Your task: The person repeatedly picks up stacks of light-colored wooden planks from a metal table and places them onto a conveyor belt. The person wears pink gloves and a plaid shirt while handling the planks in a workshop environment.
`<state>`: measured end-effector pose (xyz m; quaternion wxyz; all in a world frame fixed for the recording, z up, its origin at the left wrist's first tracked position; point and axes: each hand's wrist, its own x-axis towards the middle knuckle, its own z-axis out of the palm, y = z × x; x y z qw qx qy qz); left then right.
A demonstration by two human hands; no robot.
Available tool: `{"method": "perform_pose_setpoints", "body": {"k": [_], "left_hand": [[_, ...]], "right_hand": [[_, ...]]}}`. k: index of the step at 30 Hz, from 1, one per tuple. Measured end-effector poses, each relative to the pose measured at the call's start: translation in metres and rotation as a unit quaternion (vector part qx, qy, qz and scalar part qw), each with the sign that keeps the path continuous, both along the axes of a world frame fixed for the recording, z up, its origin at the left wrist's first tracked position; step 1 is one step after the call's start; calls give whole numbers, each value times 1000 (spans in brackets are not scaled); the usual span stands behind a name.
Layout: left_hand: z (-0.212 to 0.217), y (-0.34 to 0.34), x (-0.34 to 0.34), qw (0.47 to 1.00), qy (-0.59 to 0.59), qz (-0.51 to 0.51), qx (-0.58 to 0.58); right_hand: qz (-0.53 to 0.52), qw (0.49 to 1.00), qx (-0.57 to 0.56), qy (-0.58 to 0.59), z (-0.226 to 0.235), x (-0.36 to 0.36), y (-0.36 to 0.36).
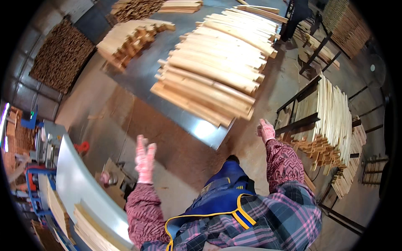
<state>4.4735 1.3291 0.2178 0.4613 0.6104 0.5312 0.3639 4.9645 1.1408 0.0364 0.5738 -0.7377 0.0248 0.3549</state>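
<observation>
My left hand (145,159) wears a pink work glove and hangs in the air with its fingers spread, holding nothing. My right hand (266,130), also in a pink glove, is raised near the corner of a metal-topped table (142,75) and looks empty, fingers loosely apart. A large stack of long pale wooden slats (217,62) lies on that table ahead of both hands. A metal rack (299,123) full of upright thin wooden strips (333,117) stands just right of my right hand.
A smaller pile of wood pieces (130,37) lies at the table's far left. At lower left are a curved metal surface (79,184), several boards (90,226) and a blue machine frame (33,184). More wood stacks line the walls. The floor is bare concrete.
</observation>
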Motion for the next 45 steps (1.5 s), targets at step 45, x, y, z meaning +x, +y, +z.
{"method": "perform_pose_setpoints", "body": {"k": [45], "left_hand": [[-60, 98, 383, 949, 249, 165, -105]], "right_hand": [[152, 979, -50, -125, 104, 234, 215]]}}
